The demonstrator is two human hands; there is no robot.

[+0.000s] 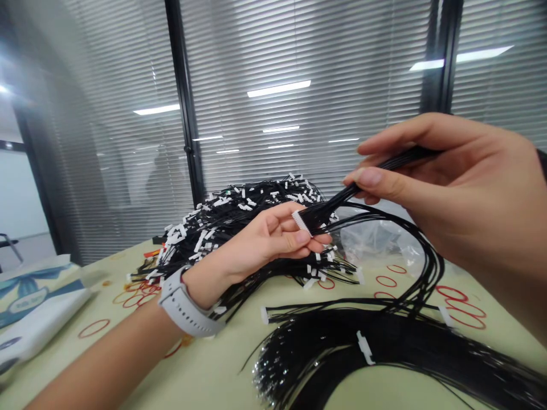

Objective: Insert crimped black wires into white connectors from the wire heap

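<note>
My left hand, with a pale watch strap on its wrist, pinches the white connector of a black wire harness. Up and to the right, my right hand is closed round the same harness's bundled wires, thumb against fingers. From near the connector, some black wires loop right and down toward the table. Beneath my hands lies a thick bundle of loose black wires with shiny bare tips. White connectors rest on and beside that bundle.
Behind my left hand rises a big pile of black harnesses with white connectors. Red rubber bands are scattered on the pale table. A clear plastic bag lies at the back right, a tissue pack at left. Glass with blinds stands behind.
</note>
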